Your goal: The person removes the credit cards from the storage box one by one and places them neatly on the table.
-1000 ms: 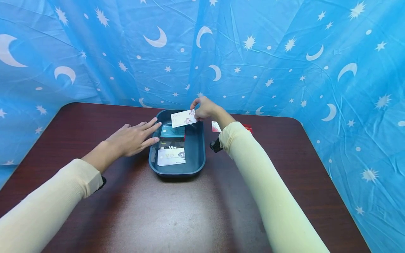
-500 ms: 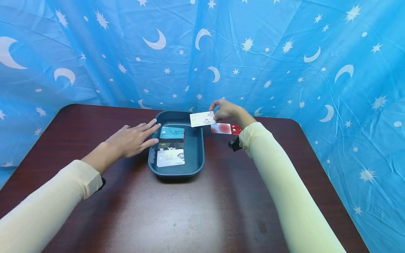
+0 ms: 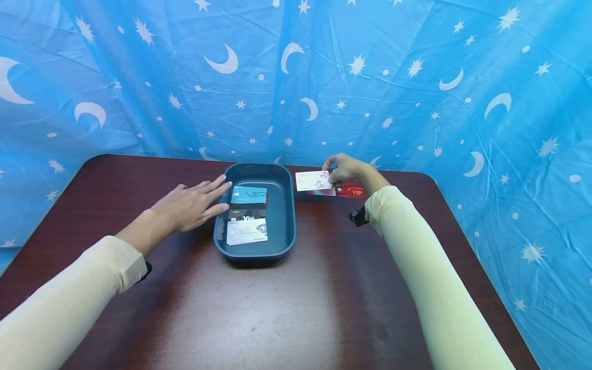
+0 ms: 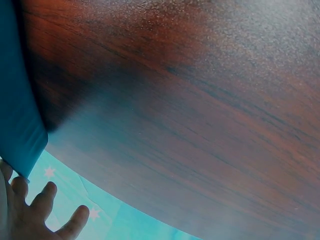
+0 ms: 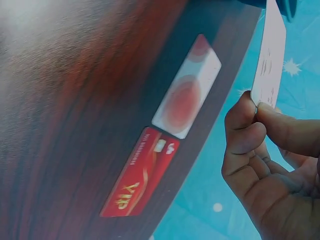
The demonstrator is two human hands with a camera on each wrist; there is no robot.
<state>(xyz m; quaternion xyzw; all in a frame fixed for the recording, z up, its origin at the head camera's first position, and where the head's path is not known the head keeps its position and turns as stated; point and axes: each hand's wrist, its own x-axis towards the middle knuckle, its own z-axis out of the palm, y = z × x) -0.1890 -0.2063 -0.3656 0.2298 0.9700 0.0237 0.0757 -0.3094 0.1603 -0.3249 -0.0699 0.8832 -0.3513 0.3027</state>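
My right hand (image 3: 347, 169) pinches a white card (image 3: 312, 180) with a flower print between thumb and fingers. In the right wrist view that white card (image 5: 270, 55) is edge-on, held above the table. Under it on the table lies a white card with red circles (image 5: 184, 95), partly covered in the head view. Beside that is a red VIP card (image 3: 350, 191). My left hand (image 3: 187, 205), fingers straight and spread, rests at the left rim of a dark blue tray (image 3: 290, 221). Inside the tray lie a teal card (image 3: 248, 195), a black card (image 3: 247, 213) and a white VIP card (image 3: 247, 232).
The tray stands on a dark brown wooden table (image 3: 250, 313), near its back edge. A blue curtain (image 3: 185, 77) with moons and stars hangs right behind the table and along the right side.
My right hand has carried the white card rightward, from over the tray to above the card with red circles. The left hand has stayed at the tray's rim.
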